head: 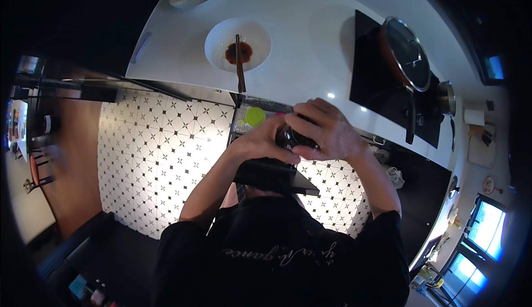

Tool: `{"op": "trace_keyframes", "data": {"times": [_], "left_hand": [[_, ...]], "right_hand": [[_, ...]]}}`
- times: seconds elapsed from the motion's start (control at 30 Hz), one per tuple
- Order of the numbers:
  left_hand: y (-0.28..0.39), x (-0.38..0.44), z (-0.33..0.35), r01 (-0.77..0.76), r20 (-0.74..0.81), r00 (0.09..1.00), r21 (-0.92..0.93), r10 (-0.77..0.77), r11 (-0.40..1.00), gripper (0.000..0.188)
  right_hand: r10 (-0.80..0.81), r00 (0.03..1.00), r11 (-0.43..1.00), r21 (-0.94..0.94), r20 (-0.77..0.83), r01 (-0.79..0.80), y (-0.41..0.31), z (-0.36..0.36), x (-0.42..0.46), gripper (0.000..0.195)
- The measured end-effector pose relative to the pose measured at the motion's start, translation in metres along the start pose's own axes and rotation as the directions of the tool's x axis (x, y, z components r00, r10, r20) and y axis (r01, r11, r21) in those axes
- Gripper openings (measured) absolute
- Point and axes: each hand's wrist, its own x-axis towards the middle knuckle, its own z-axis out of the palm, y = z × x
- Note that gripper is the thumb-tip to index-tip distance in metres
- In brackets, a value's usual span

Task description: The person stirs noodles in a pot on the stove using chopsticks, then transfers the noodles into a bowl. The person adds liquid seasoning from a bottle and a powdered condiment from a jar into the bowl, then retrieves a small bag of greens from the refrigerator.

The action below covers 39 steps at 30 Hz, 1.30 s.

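My left hand (266, 139) and my right hand (326, 132) are both closed around a dark, shiny container (291, 137), perhaps a jar or bottle, above an open drawer. Fingers hide much of its shape. Inside the drawer lies a bright green plastic item (254, 117), with a bit of something red beside it. Behind the drawer, on the white counter (299, 66), stands a white bowl (216, 43) with dark brown sauce (245, 53) in it. Wooden chopsticks (240, 72) rest across its near rim, their ends past the counter's edge.
A second white bowl (176, 2) with pale contents is at the far left. On the right, a black cooktop (368, 74) carries a lidded pan (392, 58), its handle (410, 120) pointing towards me, and a smaller metal pot (447, 99). The open drawer's black front (266, 176) is near my body.
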Motion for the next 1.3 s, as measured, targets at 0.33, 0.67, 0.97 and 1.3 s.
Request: {"op": "trace_keyframes", "data": {"times": [0.33, 0.67, 0.97, 1.3], "left_hand": [[-0.098, -0.013, 0.044, -0.026, -0.417, 0.838, 0.615, 0.353, 0.788, 0.062], [-0.160, -0.025, 0.013, 0.329, -0.585, 0.658, 0.789, 0.474, 0.519, 0.087], [-0.191, -0.145, 0.066, 0.283, -0.723, 0.203, 0.689, 0.660, 0.667, 0.029], [-0.233, -0.139, 0.092, 0.153, -0.910, 0.405, -0.032, -0.092, 0.988, 0.041]], "right_hand": [[0.407, 0.890, 0.913, -0.113, 0.203, -0.392, -0.015, 0.080, -0.082, 0.047], [0.720, 0.674, 0.607, 0.320, 0.167, -0.727, 0.024, 0.196, -0.129, 0.051], [0.744, 0.629, 0.656, -0.423, 0.224, -0.625, 0.135, 0.303, -0.095, 0.059], [0.741, 0.641, 0.665, -0.352, 0.201, -0.659, 0.209, 0.365, -0.134, 0.048]]}}
